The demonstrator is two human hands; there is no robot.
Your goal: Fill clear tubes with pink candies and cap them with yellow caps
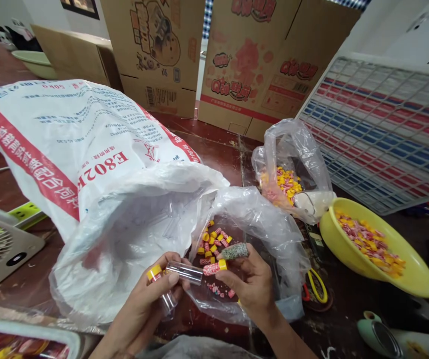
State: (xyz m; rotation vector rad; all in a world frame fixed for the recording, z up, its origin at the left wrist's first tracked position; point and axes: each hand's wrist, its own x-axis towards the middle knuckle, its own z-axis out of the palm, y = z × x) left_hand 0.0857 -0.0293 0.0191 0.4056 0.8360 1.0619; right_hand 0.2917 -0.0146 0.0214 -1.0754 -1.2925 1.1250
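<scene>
My left hand is closed around clear plastic tubes; one points right, another juts out below the fingers. A yellow cap shows between its thumb and fingers. My right hand pinches a small pink-and-white patterned piece with a yellow end, close to the tube's end. A grey speckled cover wraps its index finger. Beneath both hands, an open clear plastic bag holds several similar yellow-ended pieces and pink crumbs. Left of it gapes a white printed sack with more clear tubes inside.
On the right stand a yellow bowl of pink and yellow pieces and a second plastic bag. Yellow-handled scissors lie near the bowl. A fan is at left. Cardboard boxes and a white wire rack line the back.
</scene>
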